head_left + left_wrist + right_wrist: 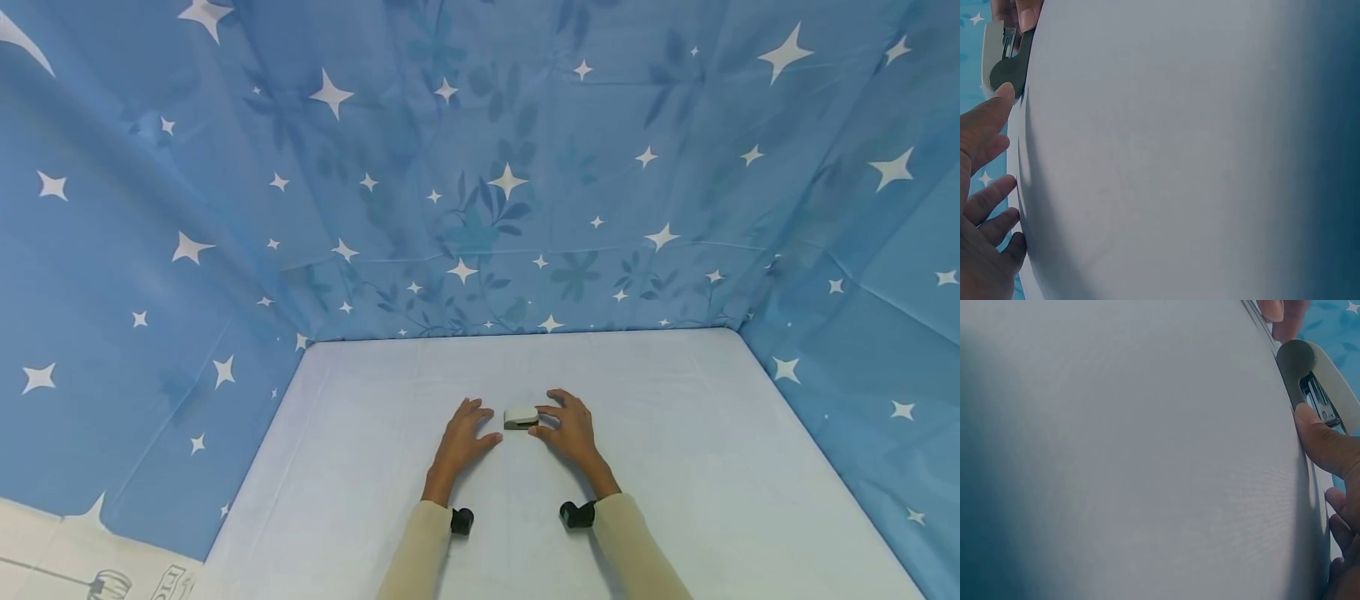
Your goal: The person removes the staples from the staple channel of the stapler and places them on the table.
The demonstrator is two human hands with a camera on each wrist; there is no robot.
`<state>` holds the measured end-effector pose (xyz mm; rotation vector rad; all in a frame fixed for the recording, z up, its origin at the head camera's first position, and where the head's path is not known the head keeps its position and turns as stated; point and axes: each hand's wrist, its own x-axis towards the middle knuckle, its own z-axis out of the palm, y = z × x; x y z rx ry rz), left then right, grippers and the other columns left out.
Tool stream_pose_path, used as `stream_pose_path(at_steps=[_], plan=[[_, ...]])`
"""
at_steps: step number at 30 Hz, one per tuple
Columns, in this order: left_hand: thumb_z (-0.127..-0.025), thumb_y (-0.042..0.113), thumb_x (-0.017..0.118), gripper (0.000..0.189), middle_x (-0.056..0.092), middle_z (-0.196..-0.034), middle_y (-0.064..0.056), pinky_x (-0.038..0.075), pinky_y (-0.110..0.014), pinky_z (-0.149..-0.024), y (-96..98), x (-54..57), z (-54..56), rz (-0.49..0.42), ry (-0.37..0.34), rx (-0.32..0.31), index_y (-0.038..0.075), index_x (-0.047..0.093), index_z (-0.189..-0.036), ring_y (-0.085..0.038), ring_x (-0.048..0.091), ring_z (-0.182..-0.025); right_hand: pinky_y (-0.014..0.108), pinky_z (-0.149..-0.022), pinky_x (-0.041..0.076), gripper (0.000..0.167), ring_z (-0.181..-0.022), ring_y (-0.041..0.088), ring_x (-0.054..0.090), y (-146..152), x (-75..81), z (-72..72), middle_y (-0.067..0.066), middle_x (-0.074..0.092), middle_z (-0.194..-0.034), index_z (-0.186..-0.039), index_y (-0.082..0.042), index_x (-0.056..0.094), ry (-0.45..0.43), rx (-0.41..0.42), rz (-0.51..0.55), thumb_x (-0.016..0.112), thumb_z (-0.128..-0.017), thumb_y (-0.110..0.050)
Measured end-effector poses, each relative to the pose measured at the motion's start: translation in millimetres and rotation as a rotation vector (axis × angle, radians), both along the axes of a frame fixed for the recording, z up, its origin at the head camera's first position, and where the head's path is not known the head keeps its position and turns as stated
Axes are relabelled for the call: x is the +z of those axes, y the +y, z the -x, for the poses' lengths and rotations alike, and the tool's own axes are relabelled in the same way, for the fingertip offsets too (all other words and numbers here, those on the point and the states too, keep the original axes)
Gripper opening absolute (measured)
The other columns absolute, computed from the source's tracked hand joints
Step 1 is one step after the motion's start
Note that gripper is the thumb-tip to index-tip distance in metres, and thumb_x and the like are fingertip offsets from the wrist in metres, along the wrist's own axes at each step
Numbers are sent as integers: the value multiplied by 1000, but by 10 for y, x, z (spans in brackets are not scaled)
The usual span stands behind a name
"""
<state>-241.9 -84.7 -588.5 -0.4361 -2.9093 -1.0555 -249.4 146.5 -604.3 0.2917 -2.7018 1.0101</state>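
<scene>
Stapler: rests on the white desk between the left grip and right grip, dark base down and cream top arm above, probably its steadiest way to lie.
Mouth: faces the right grip, with bare metal showing in the gap; the rounded hinge end points toward the left grip.
Right grip: pinches the stapler near its mouth, thumb against the base and forefinger at the far side, likely for control of that end while the hinge lies uncovered.
Left grip: spread, fingers loosely bent, just beside the hinge end; whether a fingertip touches, I cannot tell. It seems placed to keep that end within reach.
Cuffs: a black device sits inward at each beige sleeve, presumably so its camera takes in the work.
Backdrop: blue star-patterned cloth hangs beyond the desk, perhaps as a screen.
</scene>
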Motion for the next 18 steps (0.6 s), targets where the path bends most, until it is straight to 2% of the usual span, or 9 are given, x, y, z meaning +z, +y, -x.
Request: stream_pose_path(at_steps=[6, 10, 14, 18], plan=[[-87, 30, 74, 42, 54, -140, -16, 36, -54, -112, 96, 49, 14, -16, 29, -24, 9, 66, -123, -37, 41, -139, 64, -106, 31, 39, -131, 40, 45, 5, -6, 6, 18, 56, -134, -108, -8, 76, 16, 2, -6, 84, -75, -28], [-88, 31, 73, 40, 57, -137, -14, 40, -53, -109, 150, 46, 32, 23, 74, -26, 11, 67, -123, -34, 47, -134, 64, -106, 32, 39, -130, 40, 46, 12, -19, 21, 18, 57, -133, -107, -9, 76, 37, 1, -14, 84, -74, -28], [-89, 31, 72, 38, 60, -132, -13, 43, -54, -105, 186, 41, 47, 11, 107, -31, 12, 67, -122, -32, 52, -128, 64, -106, 32, 40, -131, 39, 46, 19, -47, 32, 18, 57, -134, -108, -10, 76, 34, 0, -29, 84, -74, -30], [-90, 31, 71, 37, 63, -127, -11, 45, -54, -102, 217, 39, 64, -5, 108, -40, 12, 68, -121, -31, 55, -123, 65, -107, 30, 41, -132, 39, 45, 20, -64, 27, 17, 56, -135, -109, -10, 76, 23, 4, -27, 84, -75, -31]])
